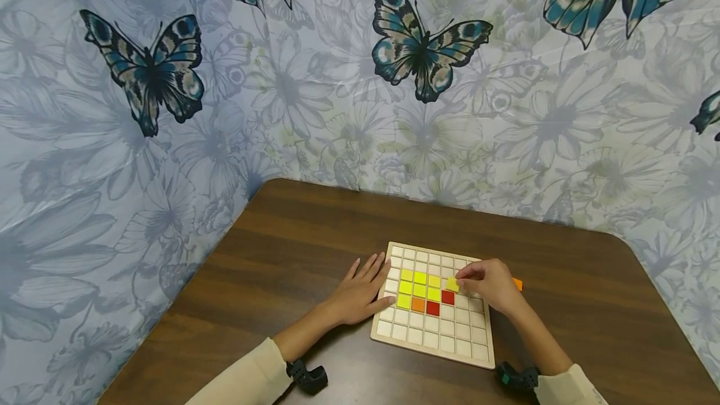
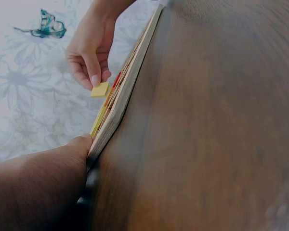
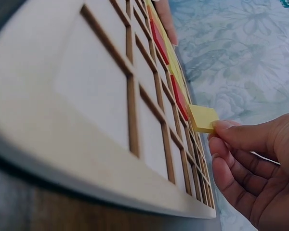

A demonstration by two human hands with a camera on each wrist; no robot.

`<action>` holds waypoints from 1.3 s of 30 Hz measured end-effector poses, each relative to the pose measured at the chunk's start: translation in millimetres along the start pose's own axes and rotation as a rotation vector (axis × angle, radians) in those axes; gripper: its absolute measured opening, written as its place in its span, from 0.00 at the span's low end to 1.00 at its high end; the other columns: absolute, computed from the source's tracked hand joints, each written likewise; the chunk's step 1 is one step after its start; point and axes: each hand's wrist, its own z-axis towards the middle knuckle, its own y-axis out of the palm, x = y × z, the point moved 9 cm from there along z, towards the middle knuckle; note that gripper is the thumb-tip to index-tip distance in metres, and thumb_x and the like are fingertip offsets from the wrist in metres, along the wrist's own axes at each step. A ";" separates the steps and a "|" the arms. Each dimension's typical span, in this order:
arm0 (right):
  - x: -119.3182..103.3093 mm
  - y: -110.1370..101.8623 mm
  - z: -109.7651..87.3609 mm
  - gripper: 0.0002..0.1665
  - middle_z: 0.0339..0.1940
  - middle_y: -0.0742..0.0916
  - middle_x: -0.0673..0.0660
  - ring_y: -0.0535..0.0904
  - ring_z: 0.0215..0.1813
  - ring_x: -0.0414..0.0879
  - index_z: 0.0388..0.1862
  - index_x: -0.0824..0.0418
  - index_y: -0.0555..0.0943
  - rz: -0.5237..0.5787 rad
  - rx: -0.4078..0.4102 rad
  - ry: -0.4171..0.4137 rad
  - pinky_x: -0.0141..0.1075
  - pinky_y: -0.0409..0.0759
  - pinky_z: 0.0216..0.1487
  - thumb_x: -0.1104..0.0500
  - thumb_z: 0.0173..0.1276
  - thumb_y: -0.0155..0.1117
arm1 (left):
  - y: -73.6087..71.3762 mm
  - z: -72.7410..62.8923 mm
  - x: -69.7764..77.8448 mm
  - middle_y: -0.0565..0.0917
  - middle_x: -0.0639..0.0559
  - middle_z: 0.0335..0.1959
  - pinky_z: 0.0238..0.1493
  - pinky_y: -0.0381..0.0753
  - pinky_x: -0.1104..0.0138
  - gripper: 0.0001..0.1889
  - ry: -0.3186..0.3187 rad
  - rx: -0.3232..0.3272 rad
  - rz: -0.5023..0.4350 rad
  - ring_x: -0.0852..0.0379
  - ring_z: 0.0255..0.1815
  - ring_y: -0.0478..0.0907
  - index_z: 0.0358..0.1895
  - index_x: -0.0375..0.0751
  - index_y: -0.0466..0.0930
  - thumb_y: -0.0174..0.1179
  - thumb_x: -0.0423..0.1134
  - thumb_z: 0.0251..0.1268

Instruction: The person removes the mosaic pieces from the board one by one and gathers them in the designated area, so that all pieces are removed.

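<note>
A square wooden grid board (image 1: 447, 344) lies on the table, with several yellow tiles (image 1: 419, 277), an orange tile (image 1: 418, 304) and two red tiles (image 1: 432, 309) set in its cells. My left hand (image 1: 357, 295) rests at the board's left edge, fingers extended, thumb over the rim. Thumb and fingertips of my right hand (image 1: 492, 283) pinch a yellow tile (image 3: 203, 118) by one edge. That tile is held just over the grid, beyond the nearer red tile (image 3: 179, 97) in the right wrist view, and it looks tilted.
Something orange (image 1: 518, 284) shows partly from behind my right hand, at the board's right side. The brown wooden table (image 1: 304, 230) extends around the board. Behind it stands a wall covering (image 1: 337, 124) printed with butterflies and flowers. Dark bands (image 1: 308, 377) sit at both wrists.
</note>
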 end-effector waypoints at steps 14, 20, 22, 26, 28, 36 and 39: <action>8.8 -21.9 -18.3 0.05 0.35 0.91 0.55 0.85 0.34 0.48 0.39 0.62 0.91 0.025 0.044 0.054 0.35 0.81 0.32 0.62 0.65 0.74 | -3.1 -0.3 2.1 0.44 0.40 0.83 0.78 0.41 0.41 0.43 0.015 0.011 -0.008 0.44 0.84 0.41 0.83 0.40 0.45 0.39 0.66 0.79; 13.7 -32.5 -21.2 0.07 0.35 0.91 0.55 0.87 0.36 0.50 0.40 0.62 0.91 0.058 0.061 0.088 0.39 0.83 0.36 0.60 0.65 0.75 | -3.5 -0.7 2.0 0.43 0.40 0.84 0.78 0.40 0.41 0.43 0.011 0.005 0.000 0.45 0.84 0.40 0.83 0.40 0.44 0.39 0.65 0.79; 15.2 -36.2 -22.0 0.08 0.36 0.91 0.56 0.87 0.37 0.52 0.41 0.63 0.91 0.068 0.059 0.096 0.41 0.84 0.37 0.59 0.66 0.74 | -2.8 -0.8 2.0 0.43 0.41 0.84 0.78 0.40 0.41 0.43 0.009 0.003 0.000 0.45 0.84 0.39 0.83 0.40 0.43 0.38 0.66 0.79; 18.0 -41.2 -23.8 0.10 0.36 0.91 0.57 0.89 0.39 0.54 0.42 0.65 0.90 0.089 0.042 0.117 0.43 0.85 0.40 0.59 0.67 0.73 | -3.3 -2.2 2.5 0.43 0.40 0.84 0.78 0.40 0.41 0.43 0.012 0.007 -0.011 0.44 0.84 0.39 0.83 0.40 0.44 0.39 0.65 0.79; 19.5 -42.8 -24.3 0.11 0.37 0.91 0.59 0.89 0.39 0.54 0.44 0.66 0.89 0.105 0.028 0.123 0.43 0.86 0.42 0.60 0.68 0.72 | -4.1 -3.2 2.5 0.43 0.40 0.83 0.78 0.40 0.41 0.43 0.012 0.008 -0.014 0.44 0.84 0.40 0.83 0.39 0.44 0.40 0.65 0.79; 24.5 -55.2 -27.0 0.12 0.39 0.90 0.65 0.89 0.39 0.53 0.46 0.73 0.87 0.198 0.024 0.114 0.43 0.87 0.42 0.64 0.69 0.70 | -3.2 -3.1 2.8 0.42 0.40 0.84 0.78 0.40 0.41 0.42 0.017 0.009 -0.004 0.44 0.84 0.39 0.83 0.40 0.44 0.39 0.65 0.79; 26.0 -61.5 -28.4 0.13 0.39 0.90 0.67 0.89 0.38 0.52 0.46 0.74 0.87 0.200 0.034 0.106 0.42 0.87 0.41 0.65 0.69 0.70 | -3.2 -2.9 3.2 0.43 0.39 0.83 0.77 0.41 0.40 0.42 0.024 0.019 -0.012 0.43 0.84 0.40 0.83 0.39 0.45 0.40 0.64 0.80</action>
